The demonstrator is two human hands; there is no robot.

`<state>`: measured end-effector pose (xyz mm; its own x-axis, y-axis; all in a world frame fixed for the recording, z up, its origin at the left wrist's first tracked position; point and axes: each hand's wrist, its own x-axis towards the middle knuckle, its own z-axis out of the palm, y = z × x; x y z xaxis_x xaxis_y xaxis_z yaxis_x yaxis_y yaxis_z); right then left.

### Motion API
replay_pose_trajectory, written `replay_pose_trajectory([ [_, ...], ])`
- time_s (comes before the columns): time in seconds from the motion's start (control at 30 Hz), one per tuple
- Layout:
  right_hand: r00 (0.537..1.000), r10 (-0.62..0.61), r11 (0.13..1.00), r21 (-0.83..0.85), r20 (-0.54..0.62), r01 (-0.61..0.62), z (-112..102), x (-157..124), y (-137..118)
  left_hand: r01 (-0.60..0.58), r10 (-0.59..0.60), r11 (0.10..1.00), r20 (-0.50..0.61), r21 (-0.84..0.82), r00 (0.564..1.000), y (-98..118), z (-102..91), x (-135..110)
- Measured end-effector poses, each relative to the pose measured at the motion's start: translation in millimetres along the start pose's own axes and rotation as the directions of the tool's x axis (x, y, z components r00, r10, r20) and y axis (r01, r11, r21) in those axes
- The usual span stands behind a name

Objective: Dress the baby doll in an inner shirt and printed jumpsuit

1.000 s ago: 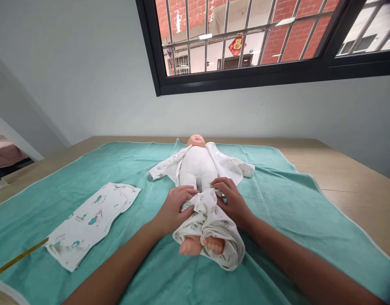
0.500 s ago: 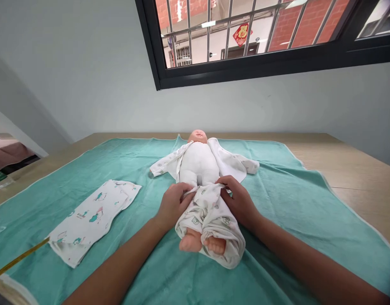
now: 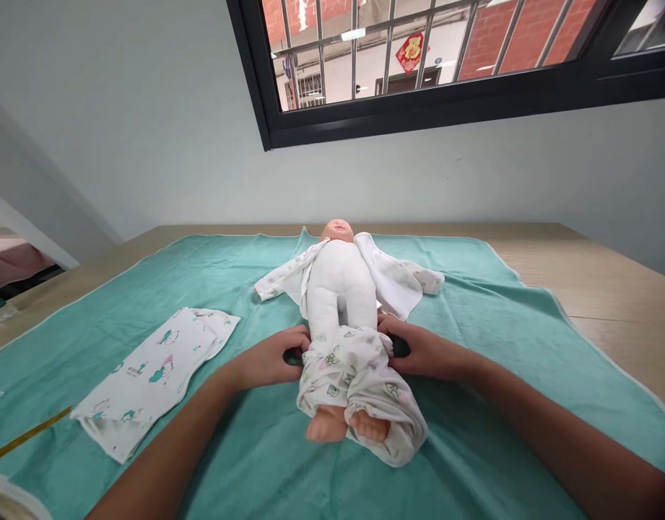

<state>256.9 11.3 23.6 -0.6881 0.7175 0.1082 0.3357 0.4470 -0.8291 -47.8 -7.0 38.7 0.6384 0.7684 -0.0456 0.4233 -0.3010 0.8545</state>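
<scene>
A baby doll (image 3: 340, 282) lies on its back on a teal towel (image 3: 473, 347), head toward the wall, with an open white printed top spread under its white cloth body. White printed trousers (image 3: 354, 375) are bunched round its legs, and both bare feet stick out at the near end. My left hand (image 3: 270, 355) grips the trousers' waistband at the doll's left side. My right hand (image 3: 424, 350) grips the waistband on the other side. Both hands have their fingers curled into the fabric.
A folded white cloth with green animal prints (image 3: 153, 375) lies on the towel to the left. The towel covers a wooden table (image 3: 597, 289) against a grey wall. A barred window (image 3: 419, 58) is above. A yellow strip (image 3: 23, 437) lies at the lower left.
My hands slid from the top of the doll's thighs out to either side of the trousers, and the waistband sits a little lower on the legs. The doll's legs look straighter.
</scene>
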Motion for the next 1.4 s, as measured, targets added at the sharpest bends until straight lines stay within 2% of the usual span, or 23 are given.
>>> replay_pose_trajectory([
  [0.07,0.999,-0.027,1.0,0.0,-0.039,0.027,3,1,-2,-0.043,0.044,0.999,-0.023,0.03,0.999,0,2.6,0],
  [0.13,0.989,-0.057,0.998,-0.008,-0.14,0.057,7,2,-1,-0.099,0.102,0.995,-0.11,0.029,0.989,-2,7.8,2],
  [0.27,0.952,-0.078,0.997,-0.005,-0.298,0.08,13,3,7,-0.182,0.181,0.983,-0.286,0.022,0.941,-5,17.8,6],
  [0.37,0.901,-0.165,0.986,-0.068,-0.402,0.15,13,3,13,-0.201,0.184,0.979,-0.37,-0.008,0.911,-4,23.6,7],
  [0.47,0.879,-0.211,0.977,-0.081,-0.428,0.195,12,2,13,-0.246,0.215,0.969,-0.456,-0.008,0.863,-2,28.2,6],
  [0.6,0.891,-0.095,0.986,0.079,-0.443,0.144,13,2,9,-0.238,0.229,0.97,-0.488,0.046,0.842,-4,30.6,6],
  [0.67,0.881,-0.041,0.977,0.164,-0.472,0.134,15,4,8,-0.211,0.204,0.976,-0.574,0.055,0.793,-9,30.3,10],
  [0.8,0.849,0.066,0.947,0.302,-0.524,0.113,17,15,12,-0.16,0.121,0.987,-0.739,0.019,0.663,-22,29.4,27],
  [0.9,0.804,0.158,0.923,0.375,-0.573,0.085,17,22,18,-0.12,0.083,0.993,-0.778,0.009,0.622,-26,29.2,38],
  [0.97,0.794,0.198,0.91,0.408,-0.575,0.068,18,23,22,-0.127,0.048,0.991,-0.763,-0.045,0.644,-27,28.9,40],
  [1.03,0.807,0.207,0.907,0.418,-0.553,0.053,20,22,26,-0.137,-0.022,0.975,-0.69,-0.175,0.724,-27,28.1,38],
  [1.1,0.82,0.152,0.93,0.361,-0.552,0.071,21,20,28,-0.135,-0.065,0.946,-0.582,-0.294,0.811,-28,27.1,34],
  [1.17,0.816,0.029,0.969,0.216,-0.577,0.118,22,19,28,-0.156,-0.038,0.934,-0.523,-0.322,0.851,-29,26.3,31],
  [1.27,0.796,-0.168,0.983,-0.044,-0.582,0.176,20,17,24,-0.215,0.051,0.945,-0.538,-0.247,0.841,-29,25.3,28],
  [1.4,0.797,-0.246,0.969,-0.138,-0.552,0.203,14,19,19,-0.148,0.107,0.989,-0.579,-0.023,0.808,-24,23.4,29],
])
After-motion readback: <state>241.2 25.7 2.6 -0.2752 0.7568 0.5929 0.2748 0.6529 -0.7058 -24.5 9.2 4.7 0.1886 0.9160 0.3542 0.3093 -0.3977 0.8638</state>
